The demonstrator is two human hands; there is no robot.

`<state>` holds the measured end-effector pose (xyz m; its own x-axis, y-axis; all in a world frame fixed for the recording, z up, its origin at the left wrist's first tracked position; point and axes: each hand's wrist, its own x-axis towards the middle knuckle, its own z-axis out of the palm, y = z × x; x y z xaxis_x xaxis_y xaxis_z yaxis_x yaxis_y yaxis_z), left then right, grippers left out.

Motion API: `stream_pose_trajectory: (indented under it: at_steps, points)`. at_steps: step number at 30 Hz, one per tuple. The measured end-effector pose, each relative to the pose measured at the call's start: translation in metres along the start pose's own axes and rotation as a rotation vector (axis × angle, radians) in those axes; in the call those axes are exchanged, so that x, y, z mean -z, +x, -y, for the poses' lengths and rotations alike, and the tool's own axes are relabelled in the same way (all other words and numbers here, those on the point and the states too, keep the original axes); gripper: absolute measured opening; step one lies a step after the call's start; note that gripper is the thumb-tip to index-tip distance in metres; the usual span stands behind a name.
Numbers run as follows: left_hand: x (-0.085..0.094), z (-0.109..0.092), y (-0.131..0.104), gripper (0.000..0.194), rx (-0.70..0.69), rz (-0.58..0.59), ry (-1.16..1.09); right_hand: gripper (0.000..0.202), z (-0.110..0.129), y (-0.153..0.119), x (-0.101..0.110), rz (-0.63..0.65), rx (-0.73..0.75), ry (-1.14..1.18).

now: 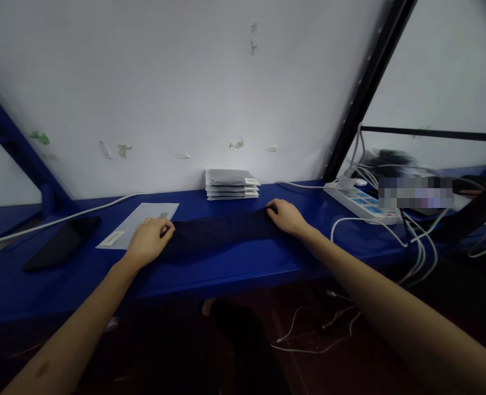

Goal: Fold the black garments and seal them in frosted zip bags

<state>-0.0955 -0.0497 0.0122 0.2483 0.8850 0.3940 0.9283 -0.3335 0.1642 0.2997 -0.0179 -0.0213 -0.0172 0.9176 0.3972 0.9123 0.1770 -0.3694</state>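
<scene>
A long strip of dark fabric [222, 229] lies stretched from side to side on the blue table. My left hand [150, 238] pinches its left end, with the fingers curled over the edge. At the right end, my right hand [286, 215] grips the fabric between thumb and fingers. A flat white packet [138, 219] with a label lies partly beneath and behind my left hand. Behind the fabric, near the wall, stands a stack of several grey-white packets [231, 185] with labels on their right side.
A black flat object [62, 244] lies at the left of the blue table [226, 269]. On the right are a white power strip [362, 204] and tangled white cables [422, 252]. A black post [368, 82] rises behind the strip.
</scene>
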Motion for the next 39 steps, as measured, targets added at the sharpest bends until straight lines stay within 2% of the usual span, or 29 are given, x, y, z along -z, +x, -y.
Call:
stream_pose_trajectory:
  at_steps: [4,14,21,27,32,39]
  points:
    - [-0.008,0.003,-0.005,0.020,-0.022,0.001,0.009,0.026,-0.006,-0.010,-0.011,-0.051,0.003,0.058]
    - [-0.008,0.000,-0.001,0.022,-0.010,0.042,0.030,0.026,-0.006,-0.015,-0.002,-0.047,-0.089,0.161]
    - [-0.005,0.000,0.000,0.024,0.014,0.049,0.037,0.027,-0.005,-0.014,-0.004,-0.075,-0.075,0.141]
    - [-0.003,-0.001,-0.003,0.025,-0.042,-0.079,0.053,0.034,-0.006,-0.013,-0.006,-0.108,-0.046,0.173]
    - [-0.006,0.003,-0.002,0.026,-0.031,0.000,0.063,0.034,-0.006,-0.012,-0.005,-0.055,-0.016,0.176]
    - [-0.006,0.004,-0.001,0.026,-0.007,-0.002,0.056,0.031,-0.009,-0.012,-0.006,-0.058,0.038,0.149]
